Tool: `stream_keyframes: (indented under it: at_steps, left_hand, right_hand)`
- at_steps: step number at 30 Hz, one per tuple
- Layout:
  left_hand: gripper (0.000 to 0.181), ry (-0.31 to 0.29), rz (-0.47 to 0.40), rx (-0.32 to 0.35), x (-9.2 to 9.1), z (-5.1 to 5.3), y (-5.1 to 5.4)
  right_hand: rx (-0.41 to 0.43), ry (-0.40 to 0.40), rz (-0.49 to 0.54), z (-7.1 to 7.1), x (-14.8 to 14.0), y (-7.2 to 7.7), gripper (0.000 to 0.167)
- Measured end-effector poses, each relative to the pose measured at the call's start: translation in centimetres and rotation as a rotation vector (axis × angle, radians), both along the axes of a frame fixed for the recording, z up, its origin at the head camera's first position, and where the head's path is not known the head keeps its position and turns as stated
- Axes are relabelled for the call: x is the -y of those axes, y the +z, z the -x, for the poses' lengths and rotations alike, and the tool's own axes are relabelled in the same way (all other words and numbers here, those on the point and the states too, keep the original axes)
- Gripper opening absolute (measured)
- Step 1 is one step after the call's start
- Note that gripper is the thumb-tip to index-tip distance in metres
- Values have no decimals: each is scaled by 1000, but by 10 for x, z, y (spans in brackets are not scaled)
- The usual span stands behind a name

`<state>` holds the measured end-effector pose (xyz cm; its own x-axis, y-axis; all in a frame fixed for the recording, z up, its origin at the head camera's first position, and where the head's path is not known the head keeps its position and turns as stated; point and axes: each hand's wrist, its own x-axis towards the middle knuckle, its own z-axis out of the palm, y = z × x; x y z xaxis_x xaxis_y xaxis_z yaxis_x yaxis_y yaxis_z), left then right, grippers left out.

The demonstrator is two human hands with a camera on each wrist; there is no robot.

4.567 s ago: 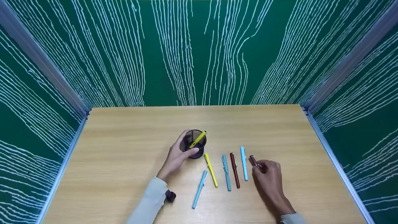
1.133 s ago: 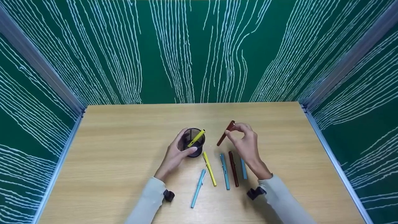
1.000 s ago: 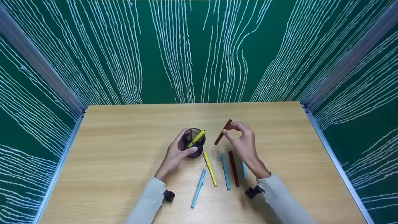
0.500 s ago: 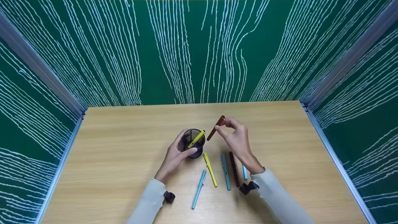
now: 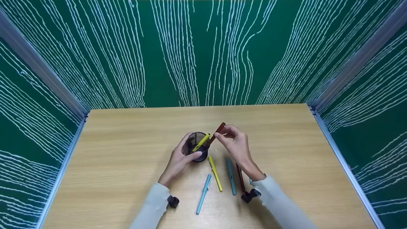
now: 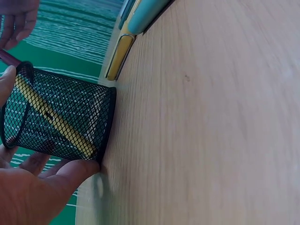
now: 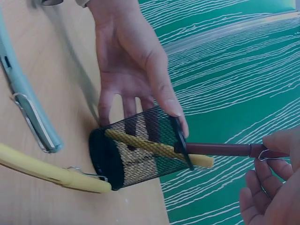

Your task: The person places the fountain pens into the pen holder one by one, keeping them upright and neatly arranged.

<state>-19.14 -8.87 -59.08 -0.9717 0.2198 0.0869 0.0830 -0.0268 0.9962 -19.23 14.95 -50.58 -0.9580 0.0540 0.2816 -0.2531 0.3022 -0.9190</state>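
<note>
My left hand [image 5: 179, 159] holds a black mesh pen cup [image 6: 70, 93], thumb and fingers curled round its sides. A yellow pen [image 5: 202, 142] leans inside the cup, one end above the rim. With thumb and fingers, my right hand [image 5: 237, 146] pinches a brown-red pen [image 7: 215, 149] near its upper end. That pen slants down to the cup's right rim; its lower end overlaps the mouth in the right wrist view, though how far in I cannot tell.
On the wooden table [image 5: 127, 143] lie a yellow pen [image 5: 215, 174], a light blue pen [image 5: 203, 194], a teal pen [image 5: 231, 176] and a second brown-red pen [image 5: 240, 179]. Another blue pen [image 5: 250, 181] is mostly hidden under my right wrist. Green walls with white lines surround the table.
My right hand picked up the brown-red pen from the table's right side and has carried it left to the cup's rim. My left hand and the cup have stayed in place.
</note>
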Motion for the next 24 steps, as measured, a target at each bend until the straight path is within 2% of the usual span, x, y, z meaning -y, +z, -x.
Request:
stream_keyframes:
  at_steps: [6,11,19,24]
  left_hand:
    - [91,-11,-12,6,1,0,0]
    - [92,-3,9,10,1,-1,0]
    - [90,-21,-47,14,0,-2,0]
    - [91,-22,-46,20,-1,-2,0]
  right_hand:
    - [52,-5,-20,0,1,-12,10]
    - [94,-5,-24,0,2,-18,9]
    - [123,37,-10,-3,4,-28,8]
    - [141,47,-7,-4,7,-33,8]
